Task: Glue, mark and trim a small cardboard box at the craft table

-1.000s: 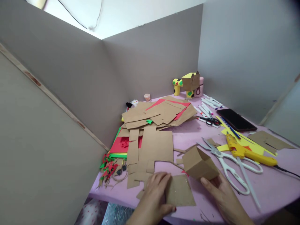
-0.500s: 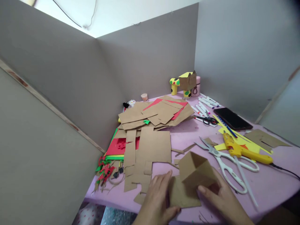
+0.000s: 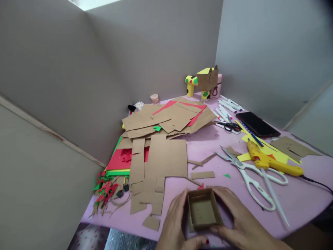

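Observation:
A small open-topped cardboard box [image 3: 204,211] stands near the table's front edge, its opening facing up and nothing visible inside. My left hand [image 3: 174,222] presses along its left side, with the thumb near the front. On the other side my right hand [image 3: 234,217] curves round the right wall, fingers at the back corner and thumb at the front corner. A sliver of flat cardboard [image 3: 191,227] shows under the box at its front left; the rest of that piece is hidden.
White-handled scissors [image 3: 240,165] and a yellow glue gun [image 3: 262,161] lie to the right, near a black phone [image 3: 257,124]. Cardboard sheets [image 3: 168,158] spread leftward beside red and green paper scraps [image 3: 106,191]. A spotted yellow figure [image 3: 191,81] stands at the back.
My right hand has set the tilted box down level over the flat cardboard piece. My left hand has moved from that piece to the box's left side. The view has tilted downward.

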Available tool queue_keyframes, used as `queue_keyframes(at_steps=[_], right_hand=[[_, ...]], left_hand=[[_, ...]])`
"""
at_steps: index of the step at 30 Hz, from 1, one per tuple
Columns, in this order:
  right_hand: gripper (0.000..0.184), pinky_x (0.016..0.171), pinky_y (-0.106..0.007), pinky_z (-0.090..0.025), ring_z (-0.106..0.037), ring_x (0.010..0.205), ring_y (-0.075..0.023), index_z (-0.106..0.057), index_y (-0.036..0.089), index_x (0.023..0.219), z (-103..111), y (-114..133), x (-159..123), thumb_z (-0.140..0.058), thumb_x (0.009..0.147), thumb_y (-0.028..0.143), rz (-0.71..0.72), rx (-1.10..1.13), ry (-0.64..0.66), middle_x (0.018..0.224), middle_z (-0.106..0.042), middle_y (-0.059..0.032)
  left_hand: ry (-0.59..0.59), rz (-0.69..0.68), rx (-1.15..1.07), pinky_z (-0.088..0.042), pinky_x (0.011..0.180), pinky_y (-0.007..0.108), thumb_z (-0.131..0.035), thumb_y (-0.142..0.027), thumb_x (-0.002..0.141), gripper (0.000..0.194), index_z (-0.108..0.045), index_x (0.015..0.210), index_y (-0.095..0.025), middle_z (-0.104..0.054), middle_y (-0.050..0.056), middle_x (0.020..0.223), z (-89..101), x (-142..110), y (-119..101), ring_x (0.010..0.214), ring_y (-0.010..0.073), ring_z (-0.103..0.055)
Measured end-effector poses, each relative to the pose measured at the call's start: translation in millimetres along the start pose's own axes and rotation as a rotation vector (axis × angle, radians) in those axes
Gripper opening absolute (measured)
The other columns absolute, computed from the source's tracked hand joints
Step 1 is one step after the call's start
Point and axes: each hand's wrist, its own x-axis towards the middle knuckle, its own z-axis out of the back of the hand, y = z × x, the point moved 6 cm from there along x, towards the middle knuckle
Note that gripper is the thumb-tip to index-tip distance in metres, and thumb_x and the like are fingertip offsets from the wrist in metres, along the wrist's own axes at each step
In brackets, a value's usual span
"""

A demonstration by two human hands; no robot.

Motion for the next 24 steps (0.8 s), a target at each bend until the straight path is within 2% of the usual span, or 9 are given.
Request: queue_keyframes(at_steps=[3,7,9,13,18,24], right_hand=[[0.069,0.101,-0.048,-0.039,-0.048,0.121,-0.034,-0.038,0.024,0.135,0,1,0,-0.072,0.076,0.034,0.05,-0.047,-0.003,0.131,-0.052,-0.0132],[0.071,0.1,-0.046,-0.039,-0.048,0.121,-0.0322,-0.03,0.026,0.136,-1,6,2,-0.07,0.078,0.031,0.101,-0.077,0.023,0.131,-0.052,-0.0121],[0.071,0.1,-0.046,-0.038,-0.047,0.121,-0.0318,-0.029,0.026,0.136,-1,6,2,-0.07,0.079,0.032,0.1,-0.081,0.034,0.132,-0.051,-0.0124],[0.07,0.102,-0.045,-0.037,-0.046,0.122,-0.0309,-0.031,0.026,0.136,-1,4,1,-0.071,0.078,0.032,0.087,-0.074,0.04,0.133,-0.05,-0.0119],[0.071,0.102,-0.043,-0.038,-0.046,0.123,-0.0302,-0.033,0.027,0.137,2,5,1,-0.071,0.077,0.029,0.096,-0.03,-0.003,0.133,-0.052,-0.0106],[0.074,0.104,-0.046,-0.037,-0.045,0.125,-0.0307,-0.03,0.029,0.141,2,2,1,-0.069,0.078,0.027,0.088,-0.024,-0.006,0.137,-0.05,-0.0101]], left_hand=[[0.006,0.023,0.014,-0.035,0.108,0.05,-0.071,-0.028,0.077,0.091,-0.013,0.146,-0.04,-0.04,0.007,0.147,-3.9,2,2,0.133,0.0301,-0.039],[0.038,0.016,0.031,-0.037,0.106,0.048,-0.071,-0.015,0.074,0.094,-0.014,0.144,-0.041,-0.043,0.006,0.144,-3.8,4,1,0.13,0.0283,-0.042],[0.044,0.032,0.029,-0.036,0.107,0.049,-0.072,-0.015,0.073,0.094,-0.015,0.144,-0.04,-0.043,0.007,0.144,-3.2,5,2,0.131,0.029,-0.041],[0.05,0.099,-0.079,-0.028,0.111,0.053,-0.078,-0.027,0.069,0.097,-0.019,0.145,-0.035,-0.035,0.009,0.15,-1.5,6,1,0.137,0.0321,-0.032],[0.024,0.178,-0.213,-0.031,0.11,0.047,-0.075,-0.013,0.067,0.084,-0.036,0.139,-0.029,-0.047,0.008,0.141,1.4,12,-7,0.13,0.0285,-0.043],[-0.04,0.189,-0.218,-0.036,0.106,0.045,-0.077,-0.014,0.063,0.079,-0.042,0.133,-0.027,-0.053,0.008,0.133,-2.0,13,-5,0.124,0.0287,-0.049]])
